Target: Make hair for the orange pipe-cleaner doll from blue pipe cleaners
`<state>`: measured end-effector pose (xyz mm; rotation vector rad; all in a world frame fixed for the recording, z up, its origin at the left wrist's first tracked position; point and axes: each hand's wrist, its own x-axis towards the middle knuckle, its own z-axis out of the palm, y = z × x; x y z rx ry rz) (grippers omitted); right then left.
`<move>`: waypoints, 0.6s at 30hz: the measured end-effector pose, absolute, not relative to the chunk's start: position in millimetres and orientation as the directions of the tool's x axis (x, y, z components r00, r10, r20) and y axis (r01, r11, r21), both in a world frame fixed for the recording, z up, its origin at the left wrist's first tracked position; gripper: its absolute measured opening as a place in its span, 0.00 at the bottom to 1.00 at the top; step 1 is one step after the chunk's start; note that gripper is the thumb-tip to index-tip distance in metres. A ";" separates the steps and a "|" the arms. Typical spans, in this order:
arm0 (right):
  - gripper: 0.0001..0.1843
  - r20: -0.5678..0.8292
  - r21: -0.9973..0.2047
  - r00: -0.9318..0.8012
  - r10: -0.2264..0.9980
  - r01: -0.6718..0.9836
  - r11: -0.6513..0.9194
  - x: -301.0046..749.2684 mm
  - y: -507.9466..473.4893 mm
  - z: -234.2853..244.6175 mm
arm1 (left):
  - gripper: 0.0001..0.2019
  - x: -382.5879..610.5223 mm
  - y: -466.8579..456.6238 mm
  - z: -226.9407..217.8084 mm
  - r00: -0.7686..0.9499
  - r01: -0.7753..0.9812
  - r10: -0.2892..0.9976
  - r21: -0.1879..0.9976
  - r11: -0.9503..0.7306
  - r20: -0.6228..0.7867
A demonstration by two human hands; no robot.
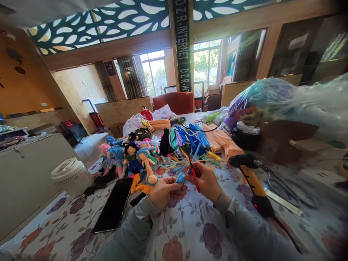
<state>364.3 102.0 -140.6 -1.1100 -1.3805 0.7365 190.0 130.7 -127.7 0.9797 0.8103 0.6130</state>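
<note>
Pinching the small light-blue fuzzy pipe-cleaner piece [179,178] at frame centre, my left grip [165,192] clenches it. Just right of it, my right grip [206,181] clasps a thin red tool [194,178], which stands near-upright against the piece.

Long grey sleeves [133,232]

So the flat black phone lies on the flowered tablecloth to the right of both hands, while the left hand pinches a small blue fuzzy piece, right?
Wrong side: the head view shows the flat black phone on the flowered tablecloth to the left of both hands. The left hand does pinch the small blue fuzzy piece; the right hand grips a thin red tool.
</note>
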 end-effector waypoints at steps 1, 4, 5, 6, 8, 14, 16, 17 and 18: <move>0.17 0.381 -0.915 0.108 0.918 0.184 0.358 363.9 101.5 -140.5 | 0.16 189.8 131.0 -128.8 0.570 -0.091 0.760 0.894 0.438 -0.314; 0.17 0.387 -0.915 0.111 0.915 0.169 0.367 363.3 99.9 -140.1 | 0.16 189.4 131.2 -130.7 0.583 -0.084 0.748 0.892 0.444 -0.317; 0.16 0.390 -0.914 0.112 0.914 0.171 0.368 363.3 99.4 -139.9 | 0.17 189.4 130.9 -130.7 0.585 -0.083 0.746 0.892 0.444 -0.317; 0.16 0.392 -0.912 0.114 0.913 0.175 0.370 363.4 99.0 -139.7 | 0.17 189.4 130.6 -130.5 0.586 -0.082 0.746 0.893 0.443 -0.316; 0.15 0.395 -0.910 0.117 0.911 0.186 0.370 363.6 98.4 -139.4 | 0.16 189.6 129.6 -130.0 0.587 -0.082 0.747 0.895 0.437 -0.312; 0.17 0.391 -0.903 0.104 0.915 0.234 0.359 364.0 98.9 -139.8 | 0.15 191.0 128.6 -129.9 0.560 -0.113 0.781 0.909 0.400 -0.274; 0.17 0.382 -0.902 0.099 0.919 0.255 0.347 365.8 99.3 -138.1 | 0.15 190.9 130.1 -129.5 0.532 -0.139 0.807 0.914 0.381 -0.255; 0.18 0.375 -0.903 0.097 0.922 0.265 0.339 367.6 99.3 -136.4 | 0.15 190.6 131.3 -129.1 0.514 -0.154 0.822 0.916 0.369 -0.245; 0.19 0.365 -0.904 0.094 0.926 0.274 0.329 370.1 99.0 -134.1 | 0.15 190.1 132.7 -128.6 0.494 -0.170 0.838 0.919 0.356 -0.233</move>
